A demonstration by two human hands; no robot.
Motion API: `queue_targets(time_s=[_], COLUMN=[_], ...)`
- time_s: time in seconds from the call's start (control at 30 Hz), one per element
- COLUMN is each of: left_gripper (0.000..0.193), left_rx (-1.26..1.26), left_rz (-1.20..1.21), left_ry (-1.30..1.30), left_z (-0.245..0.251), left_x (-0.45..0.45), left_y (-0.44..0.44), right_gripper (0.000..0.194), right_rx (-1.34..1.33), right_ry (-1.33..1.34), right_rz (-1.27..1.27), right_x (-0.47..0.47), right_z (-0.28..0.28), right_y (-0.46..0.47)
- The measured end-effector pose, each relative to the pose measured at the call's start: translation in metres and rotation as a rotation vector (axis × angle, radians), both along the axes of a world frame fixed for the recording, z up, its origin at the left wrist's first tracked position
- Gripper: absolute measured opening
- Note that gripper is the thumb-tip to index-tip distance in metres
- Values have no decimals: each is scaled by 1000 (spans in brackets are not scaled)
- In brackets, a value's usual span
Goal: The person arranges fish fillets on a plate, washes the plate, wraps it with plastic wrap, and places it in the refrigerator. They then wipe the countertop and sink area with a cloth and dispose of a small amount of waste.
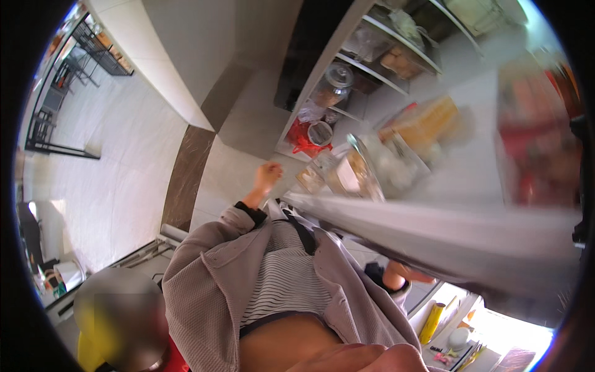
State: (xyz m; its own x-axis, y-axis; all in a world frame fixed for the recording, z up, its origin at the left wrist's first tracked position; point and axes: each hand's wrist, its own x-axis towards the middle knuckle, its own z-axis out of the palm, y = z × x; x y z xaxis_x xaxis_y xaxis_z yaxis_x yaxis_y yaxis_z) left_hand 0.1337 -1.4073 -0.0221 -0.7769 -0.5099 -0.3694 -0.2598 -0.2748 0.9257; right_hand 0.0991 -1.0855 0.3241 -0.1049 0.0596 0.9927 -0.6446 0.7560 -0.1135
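My left hand [268,176] hangs in the air over the pale floor, left of the near end of a white tabletop [441,228]. Its fingers are curled, with no object seen in them. Beneath the table's front edge is my right hand [409,273], partly hidden and blurred. On the tabletop, nearest my left hand, lie a small clear packet [311,176] and a clear plastic container [355,172] of light-brown food with a white label. A blurred yellow package [425,123] lies farther back, beside whitish plastic bags [395,162].
White shelving [395,32] holds a lidded clear jar [335,83], bags and a red plastic bag [302,137]. Another person [123,321] is at lower left. A wall corner [204,116] juts out ahead. A yellow roll [432,321] lies at lower right.
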Motion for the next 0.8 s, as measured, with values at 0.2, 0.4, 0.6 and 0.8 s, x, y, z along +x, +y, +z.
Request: queue_targets(time_s=[0.2, 0.4, 0.6, 0.8], left_gripper=[17, 17, 17, 16], left_rx=[-46, -28, -3, -103], left_rz=[181, 203, -235, -693], left_ry=[136, 74, -125, -123], left_z=[29, 18, 7, 40], left_x=[10, 10, -29, -96], left_y=[-61, -64, 22, 184], right_gripper=[31, 52, 34, 26], right_rx=[141, 242, 373, 354], right_ry=[176, 80, -239, -1010], right_rz=[202, 222, 533, 255], right_x=[-43, -86, -101, -99], right_z=[-7, -2, -28, -123], right_y=[-114, -207, -145, 124])
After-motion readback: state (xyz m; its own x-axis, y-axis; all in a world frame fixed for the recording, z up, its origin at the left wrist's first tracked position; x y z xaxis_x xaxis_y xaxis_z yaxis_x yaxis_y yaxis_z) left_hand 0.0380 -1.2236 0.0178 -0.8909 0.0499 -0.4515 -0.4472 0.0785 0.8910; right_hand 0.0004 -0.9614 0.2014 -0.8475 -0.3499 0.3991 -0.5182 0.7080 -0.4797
